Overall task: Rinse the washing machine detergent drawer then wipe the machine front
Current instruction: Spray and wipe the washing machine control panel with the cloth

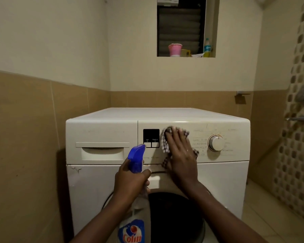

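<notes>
Head view: the detergent drawer (102, 152) sits closed in the washing machine (95, 183), so rinsing appears done. The right hand (181, 151), fingers flat, presses a checked cloth (166, 147) against the control panel (235, 155). The left hand (130, 179) grips the spray bottle (136, 156). The lower front looks unwiped.

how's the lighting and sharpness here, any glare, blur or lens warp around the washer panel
Head view: dim, warm light, with a soft glare strip along the top front edge of the washing machine; head view: the cloth under the right hand looks slightly smeared, and the print beside the dial is too faint to read; head view: wide-angle bowing curves the wall tiles.
</notes>
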`<move>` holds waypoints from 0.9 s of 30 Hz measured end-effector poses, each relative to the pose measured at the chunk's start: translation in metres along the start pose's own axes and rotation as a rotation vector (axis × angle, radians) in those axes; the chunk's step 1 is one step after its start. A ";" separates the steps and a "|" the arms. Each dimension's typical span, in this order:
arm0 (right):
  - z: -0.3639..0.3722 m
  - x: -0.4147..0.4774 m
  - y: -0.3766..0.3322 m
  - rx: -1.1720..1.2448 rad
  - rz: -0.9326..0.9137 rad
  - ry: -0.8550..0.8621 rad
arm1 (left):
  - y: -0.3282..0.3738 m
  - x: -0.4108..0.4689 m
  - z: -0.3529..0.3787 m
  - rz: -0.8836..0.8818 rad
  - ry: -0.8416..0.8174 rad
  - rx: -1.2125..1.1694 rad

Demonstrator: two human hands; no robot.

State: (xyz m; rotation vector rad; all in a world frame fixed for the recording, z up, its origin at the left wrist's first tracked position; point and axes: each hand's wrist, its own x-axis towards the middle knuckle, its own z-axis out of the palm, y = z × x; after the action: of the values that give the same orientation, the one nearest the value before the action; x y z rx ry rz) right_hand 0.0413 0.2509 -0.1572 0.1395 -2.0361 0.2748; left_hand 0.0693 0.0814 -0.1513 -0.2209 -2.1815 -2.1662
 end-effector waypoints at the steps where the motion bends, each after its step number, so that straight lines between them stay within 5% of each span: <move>1: -0.007 0.019 -0.001 0.016 0.046 0.028 | 0.001 0.001 -0.001 -0.002 -0.009 -0.010; 5: -0.010 0.050 -0.017 0.015 0.141 0.069 | 0.000 0.004 -0.002 -0.013 0.015 0.001; 11: -0.003 0.015 -0.007 -0.017 -0.212 -0.055 | 0.003 0.006 0.000 0.021 0.010 -0.039; 16: -0.011 0.041 -0.015 0.034 0.026 0.039 | -0.001 0.010 -0.004 0.000 0.023 -0.021; 23: -0.019 0.010 0.011 0.022 -0.142 0.003 | 0.007 0.004 0.021 0.025 -0.035 -0.026; 27: -0.053 0.023 0.029 0.289 0.155 0.141 | 0.012 0.005 0.035 -0.008 -0.099 -0.052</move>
State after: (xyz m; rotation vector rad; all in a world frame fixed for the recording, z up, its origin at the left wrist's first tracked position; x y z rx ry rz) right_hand 0.0702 0.2935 -0.1171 0.1371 -1.8607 0.6580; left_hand 0.0681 0.1169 -0.1394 -0.3295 -2.1805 -2.2650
